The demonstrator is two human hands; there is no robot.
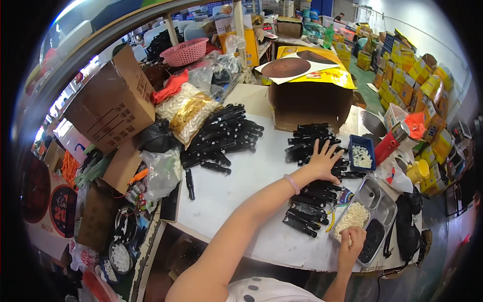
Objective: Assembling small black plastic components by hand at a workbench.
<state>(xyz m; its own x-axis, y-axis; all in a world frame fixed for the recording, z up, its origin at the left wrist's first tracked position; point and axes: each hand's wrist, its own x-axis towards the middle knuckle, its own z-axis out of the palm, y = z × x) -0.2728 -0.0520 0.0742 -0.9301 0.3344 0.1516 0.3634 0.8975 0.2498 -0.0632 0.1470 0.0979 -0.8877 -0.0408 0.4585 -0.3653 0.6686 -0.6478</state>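
My left hand lies palm down with its fingers spread over a pile of black tube-shaped pieces, which look like small flashlight bodies. A pink bracelet circles that wrist. At the steel divided tray, my right hand has its fingers curled together at the near end of the small cream-white pieces. Whatever its fingertips pinch is too small to make out. Small black bits fill the compartment beside it. A blue tray of white pieces stands just beyond my left hand.
Another heap of black pieces lies at the table's far left, against a clear bag of white pieces. An open carton stands at the back. To the right are a red cylinder, a yellow cup and a black pouch.
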